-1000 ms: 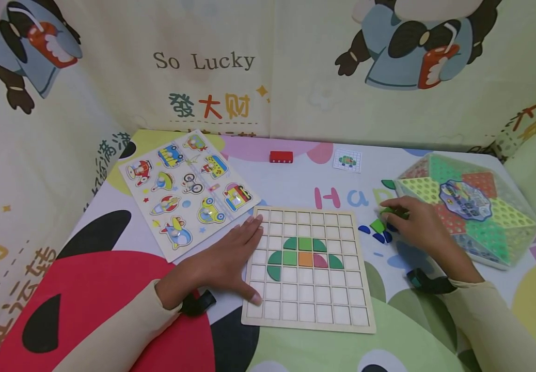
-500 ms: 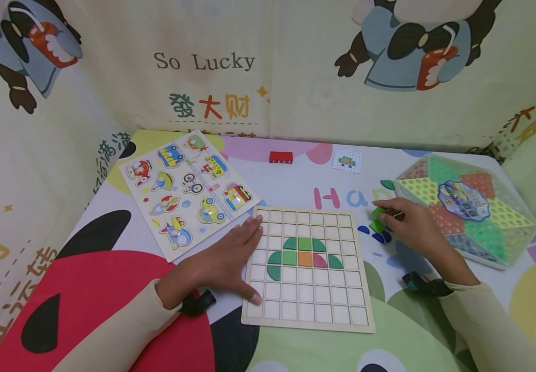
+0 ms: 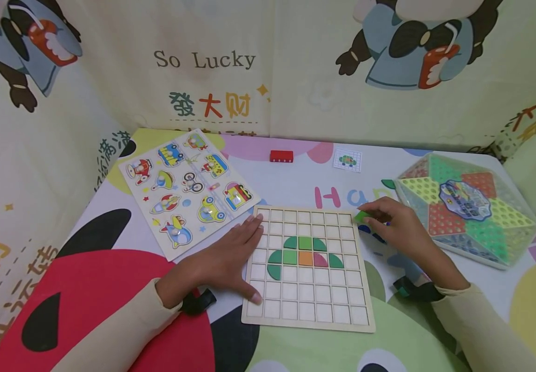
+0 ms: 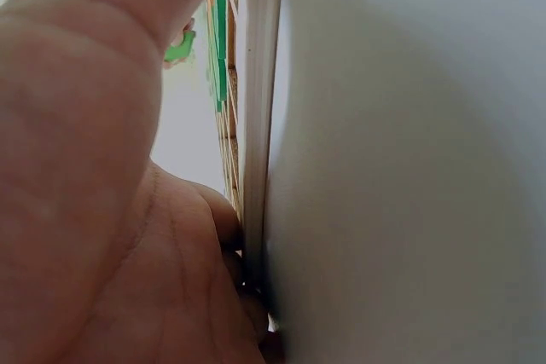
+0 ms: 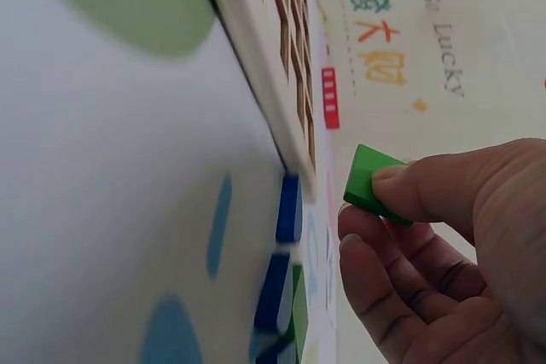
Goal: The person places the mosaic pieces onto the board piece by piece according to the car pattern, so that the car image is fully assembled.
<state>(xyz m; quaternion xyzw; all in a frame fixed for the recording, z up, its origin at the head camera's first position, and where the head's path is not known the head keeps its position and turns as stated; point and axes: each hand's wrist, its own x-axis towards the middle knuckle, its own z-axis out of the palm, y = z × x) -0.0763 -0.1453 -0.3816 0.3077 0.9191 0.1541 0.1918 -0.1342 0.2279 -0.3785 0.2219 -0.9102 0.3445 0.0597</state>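
A wooden grid board (image 3: 305, 326) lies on the table, with several green pieces, an orange square (image 3: 305, 258) and a pink quarter-round piece (image 3: 320, 260) in its middle cells. My left hand (image 3: 221, 263) rests along the board's left edge, fingers extended and thumb spread lower down on the same edge. Between thumb and fingers, my right hand (image 3: 395, 225) pinches a green square tile (image 5: 367, 181), held up at the board's upper right corner. Under that hand, partly hidden by it, blue half-round pieces (image 5: 275, 291) and another green piece (image 5: 299, 313) lie on the table.
A vehicle picture puzzle (image 3: 189, 194) lies tilted at the left, its corner by the board. Towards the back are a red block (image 3: 281, 156) and a small pattern card (image 3: 347, 161). A hexagonal box (image 3: 509, 206) stands at the right, a dark green piece (image 3: 387, 183) beside it.
My right hand has lifted the green square tile from the loose pieces and moved left with it to the board's upper right corner. My left hand has stayed in place.
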